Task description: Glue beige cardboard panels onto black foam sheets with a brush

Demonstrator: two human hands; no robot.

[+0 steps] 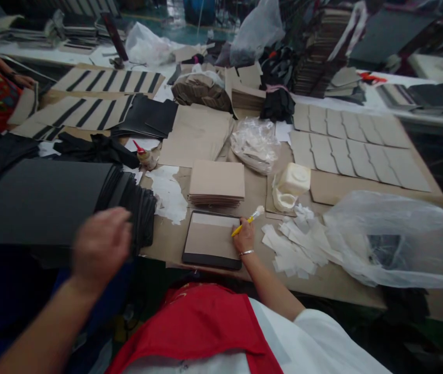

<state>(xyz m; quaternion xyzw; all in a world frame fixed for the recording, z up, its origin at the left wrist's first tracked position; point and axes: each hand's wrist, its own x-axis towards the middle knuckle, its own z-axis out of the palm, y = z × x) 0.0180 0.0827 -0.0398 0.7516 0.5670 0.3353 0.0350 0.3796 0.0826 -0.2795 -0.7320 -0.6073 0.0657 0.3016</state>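
The right hand (243, 238) is gripping a yellow brush (248, 220), bristles raised just off the far right corner of the black-edged board (210, 240) lying near the worktop (213, 195) edge: gluing looks underway. The left hand (100, 244), blurred, fingers loosely open and empty, is reaching over the black sheet stack (45, 200) at left, seemingly for another sheet.

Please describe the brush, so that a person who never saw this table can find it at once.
Look at the brown table, near edge, where a black-bordered board lies. The right hand rests at its right side, holding the brush. It is the only yellow-handled tool, with white bristles pointing toward the white tub.
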